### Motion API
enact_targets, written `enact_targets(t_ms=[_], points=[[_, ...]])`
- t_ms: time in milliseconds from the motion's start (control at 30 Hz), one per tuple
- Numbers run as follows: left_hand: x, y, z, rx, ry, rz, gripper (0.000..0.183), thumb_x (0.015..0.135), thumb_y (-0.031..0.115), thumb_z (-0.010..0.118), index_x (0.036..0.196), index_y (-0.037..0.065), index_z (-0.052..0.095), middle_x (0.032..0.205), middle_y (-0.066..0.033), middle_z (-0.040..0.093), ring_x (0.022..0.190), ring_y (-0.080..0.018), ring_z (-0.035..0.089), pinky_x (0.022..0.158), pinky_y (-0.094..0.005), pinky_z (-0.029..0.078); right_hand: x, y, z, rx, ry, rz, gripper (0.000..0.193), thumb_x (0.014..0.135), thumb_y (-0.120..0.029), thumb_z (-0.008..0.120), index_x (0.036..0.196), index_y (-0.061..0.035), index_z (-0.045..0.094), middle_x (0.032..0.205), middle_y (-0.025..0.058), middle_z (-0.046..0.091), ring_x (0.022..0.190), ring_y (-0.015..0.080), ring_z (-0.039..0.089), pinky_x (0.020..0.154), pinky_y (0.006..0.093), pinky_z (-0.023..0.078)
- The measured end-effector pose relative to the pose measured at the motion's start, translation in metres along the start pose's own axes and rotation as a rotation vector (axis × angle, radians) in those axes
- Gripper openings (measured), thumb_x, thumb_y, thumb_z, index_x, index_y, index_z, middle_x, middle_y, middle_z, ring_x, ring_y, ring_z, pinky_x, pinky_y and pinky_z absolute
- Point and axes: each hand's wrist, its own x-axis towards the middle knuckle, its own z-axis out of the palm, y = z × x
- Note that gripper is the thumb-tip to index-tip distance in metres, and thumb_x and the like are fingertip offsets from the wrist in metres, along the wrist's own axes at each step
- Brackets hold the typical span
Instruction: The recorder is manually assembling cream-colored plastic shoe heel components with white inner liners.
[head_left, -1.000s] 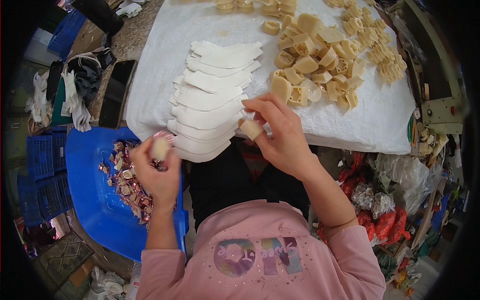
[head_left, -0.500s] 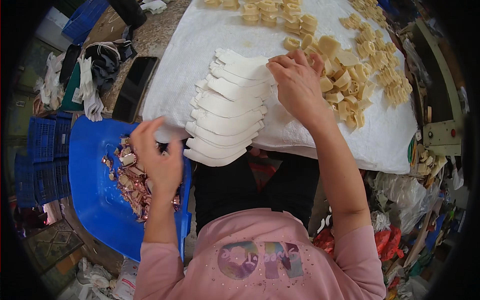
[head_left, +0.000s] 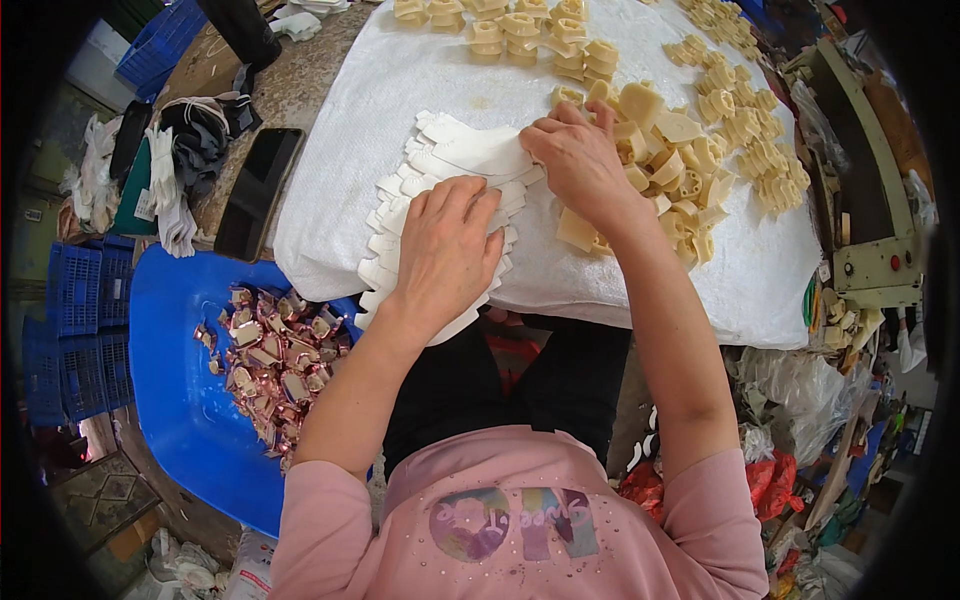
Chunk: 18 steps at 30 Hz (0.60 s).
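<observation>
A row of overlapping white curved strips [head_left: 393,212] with notched ends lies on the near left part of the covered table. Across the middle of it rests my left hand [head_left: 447,240], back up, fingers loosely bent over the strips and thumb to the right. My right hand [head_left: 575,155] has its curled fingers on the right end of a far white strip [head_left: 480,150]. Its fingertips are partly hidden. Just beyond and right of this hand is a heap of beige moulded pieces [head_left: 690,170], and one flat beige piece [head_left: 576,230] sits below the wrist.
A blue tub [head_left: 175,390] at the left holds shiny pink-and-beige pieces [head_left: 275,350]. A dark phone [head_left: 258,190] lies at the table's left side. Stacked beige pieces [head_left: 520,35] stand in rows on the white cloth [head_left: 345,170]. Plastic bags [head_left: 800,385] crowd the lower right.
My left hand has moved right from over the blue tub onto the white strips. My right hand stays at the strip's right end. The view has shifted slightly.
</observation>
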Motion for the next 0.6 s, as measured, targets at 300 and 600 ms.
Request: enact_targets(t_ms=[300,600], points=[[-0.0004,0.0006,-0.0008,0.029,-0.007,0.002,0.036,0.074,0.014,0.067,0.107,0.001,0.06,0.112,-0.0103,0.054,0.109,-0.0243,0.049,0.093,-0.0378,0.037,0.0022,0.0025,-0.0071,0.037,-0.065,0.0,0.014,0.073,0.002,0.056,0.082,-0.0077,0.06,0.084,0.0012,0.063,0.096,0.0215,0.055,0.091,0.0443,0.034],[-0.0006,0.0009,-0.0016,0.003,-0.008,-0.006,0.038,0.073,0.01,0.067,0.109,0.004,0.058,0.113,-0.0104,0.053,0.109,-0.0266,0.049,0.094,-0.0391,0.037,0.007,0.0053,-0.0046,-0.017,-0.089,-0.076,0.011,0.074,0.001,0.054,0.079,-0.0082,0.06,0.086,0.0016,0.062,0.094,0.0213,0.055,0.084,0.0377,0.038]])
